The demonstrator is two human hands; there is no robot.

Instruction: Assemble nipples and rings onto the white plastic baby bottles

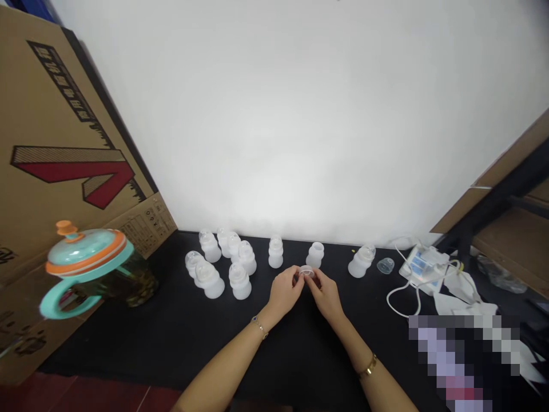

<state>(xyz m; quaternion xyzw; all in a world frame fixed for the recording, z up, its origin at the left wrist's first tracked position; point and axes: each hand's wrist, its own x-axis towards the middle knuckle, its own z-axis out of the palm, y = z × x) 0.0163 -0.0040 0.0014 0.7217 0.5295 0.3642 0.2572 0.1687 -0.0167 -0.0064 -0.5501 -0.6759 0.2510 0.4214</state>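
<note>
My left hand (285,290) and my right hand (325,290) meet near the middle of the black table, both pinching a small clear ring-like piece (306,270) between their fingertips. Just behind them stands an open white bottle (315,254) without a cap. A capped white bottle (275,252) is upright to the left of it. Another capped bottle (362,261) stands to the right, beside a clear dome cap (385,265) lying on the table. Several capped white bottles (210,280) are grouped on the left.
A teal and orange lidded jug (86,257) stands at the left before a large cardboard box (51,137). White cables (401,303) and a blue-white package (422,269) lie at the right. A white wall (300,114) rises behind the black table (171,343).
</note>
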